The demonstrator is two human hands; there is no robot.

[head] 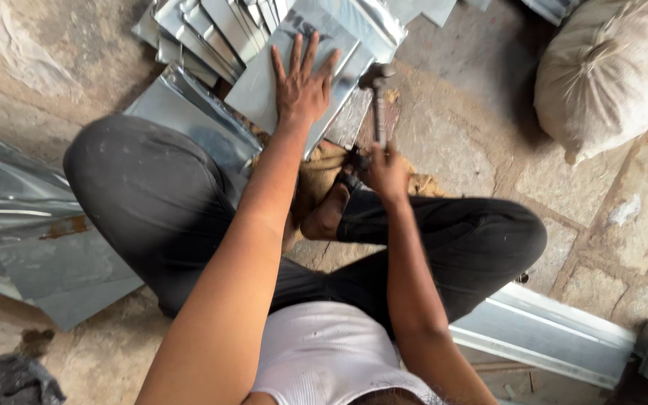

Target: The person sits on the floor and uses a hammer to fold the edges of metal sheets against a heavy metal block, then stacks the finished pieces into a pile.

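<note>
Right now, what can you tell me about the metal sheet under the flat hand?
The grey, shiny rectangular metal sheet looks thin, like galvanised tin, with a folded strip along its far and right edges. It lies flat and slightly skewed over a stack of similar sheets on the stone floor. The left hand presses on it, palm down, fingers spread. Beside its right edge, the right hand holds a dark-headed hammer, head raised near that edge.

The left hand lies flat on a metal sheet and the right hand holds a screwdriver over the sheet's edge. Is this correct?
Not quite. In the head view the right hand holds a hammer, not a screwdriver. The left hand does lie flat on the metal sheet.
</note>
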